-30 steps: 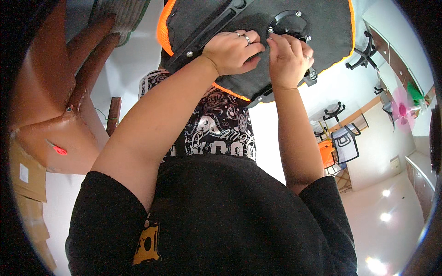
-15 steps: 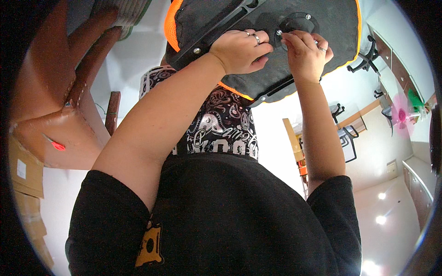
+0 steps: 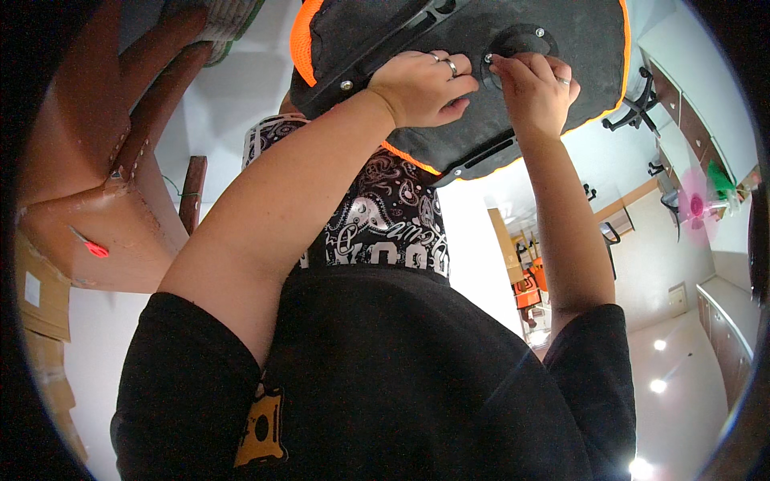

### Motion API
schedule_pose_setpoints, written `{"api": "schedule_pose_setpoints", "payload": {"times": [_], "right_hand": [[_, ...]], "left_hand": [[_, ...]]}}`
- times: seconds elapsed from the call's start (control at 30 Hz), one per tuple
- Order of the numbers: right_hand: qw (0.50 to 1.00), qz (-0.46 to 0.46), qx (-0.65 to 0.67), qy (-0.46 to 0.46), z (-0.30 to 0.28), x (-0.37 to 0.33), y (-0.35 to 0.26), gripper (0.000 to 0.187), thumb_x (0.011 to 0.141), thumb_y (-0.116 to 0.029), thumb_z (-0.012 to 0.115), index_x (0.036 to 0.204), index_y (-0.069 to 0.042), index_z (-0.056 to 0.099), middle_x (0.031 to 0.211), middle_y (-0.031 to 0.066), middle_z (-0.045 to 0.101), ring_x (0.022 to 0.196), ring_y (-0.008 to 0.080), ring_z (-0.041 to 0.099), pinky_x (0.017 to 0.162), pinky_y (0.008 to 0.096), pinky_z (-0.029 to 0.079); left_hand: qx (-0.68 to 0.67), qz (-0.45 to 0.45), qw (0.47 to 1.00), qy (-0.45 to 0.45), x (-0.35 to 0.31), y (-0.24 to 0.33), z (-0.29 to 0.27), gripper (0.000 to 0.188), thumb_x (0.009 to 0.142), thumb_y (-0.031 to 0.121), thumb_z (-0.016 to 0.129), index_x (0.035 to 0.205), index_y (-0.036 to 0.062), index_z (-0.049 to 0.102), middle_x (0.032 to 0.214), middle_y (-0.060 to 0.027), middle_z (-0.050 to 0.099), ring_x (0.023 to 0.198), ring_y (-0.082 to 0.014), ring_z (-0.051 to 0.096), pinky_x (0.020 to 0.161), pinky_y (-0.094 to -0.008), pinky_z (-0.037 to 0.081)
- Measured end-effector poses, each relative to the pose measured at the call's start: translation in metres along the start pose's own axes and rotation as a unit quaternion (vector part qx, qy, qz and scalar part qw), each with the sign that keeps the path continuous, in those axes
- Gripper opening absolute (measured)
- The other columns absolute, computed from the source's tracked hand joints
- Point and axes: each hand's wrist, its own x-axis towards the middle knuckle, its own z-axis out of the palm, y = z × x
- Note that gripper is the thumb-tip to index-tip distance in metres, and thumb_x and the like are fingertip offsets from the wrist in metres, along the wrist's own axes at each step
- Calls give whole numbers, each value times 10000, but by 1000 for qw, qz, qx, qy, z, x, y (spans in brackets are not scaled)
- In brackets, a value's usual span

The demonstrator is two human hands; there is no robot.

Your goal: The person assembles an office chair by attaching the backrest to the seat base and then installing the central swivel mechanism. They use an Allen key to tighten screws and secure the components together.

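Observation:
A black fabric seat cushion (image 3: 417,140) with orange mesh edging lies across my lap, in front of me. Black plastic brackets run along it, and silver bolts (image 3: 540,33) show in them. My right hand (image 3: 539,92) pinches a small silver bolt (image 3: 488,58) between thumb and fingertips, at the rim of a round black plate (image 3: 517,36). My left hand (image 3: 425,88) rests on the cushion beside it, fingers curled inward; whatever they may hold is hidden. Both hands wear rings.
At the left stand a brown leather-like armchair (image 3: 152,232) with red-handled scissors (image 3: 96,249) on it, and cardboard boxes (image 3: 40,301). Black chair bases (image 3: 638,104) stand on the right. A pink fan (image 3: 696,204) is farther off at the right.
My right forearm has swung slightly outward to the right, its fingers still at the bolt. The left hand stays in place on the cushion. The surroundings have shifted a little in view.

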Motion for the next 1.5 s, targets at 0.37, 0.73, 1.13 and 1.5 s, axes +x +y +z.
{"api": "schedule_pose_setpoints", "payload": {"times": [0.37,0.73,1.13,1.5], "right_hand": [[999,-2,-26,-25,-4,5,-5,130,754,-368,704,760,-242,669,753,-59,641,780,233,598,669,411,432],[971,186,-3,-153,-15,18,-32,250,754,-395,698,825,-155,690,768,87,695,766,300,667,658,428,513],[903,282,87,-312,-35,58,-32,295,803,-256,561,1002,-98,711,1030,215,678,971,382,661,832,449,541],[986,27,-8,-162,-35,38,-18,90,816,-234,647,830,-161,698,934,37,636,964,273,592,796,469,467]], "left_hand": [[4,1,1000,-11,3,0,-1,185,771,277,667,933,192,642,913,-4,587,732,-194,638,601,-336,547],[16,8,1000,7,5,-1,-3,256,760,331,678,953,174,621,874,-27,574,708,-210,640,581,-340,542],[102,-243,954,-145,50,35,-13,485,719,339,763,1076,97,540,999,-94,582,835,-255,678,644,-369,581],[223,-88,953,-185,81,-3,-49,120,810,119,519,798,65,625,837,-141,647,748,-303,652,625,-416,535]]}}
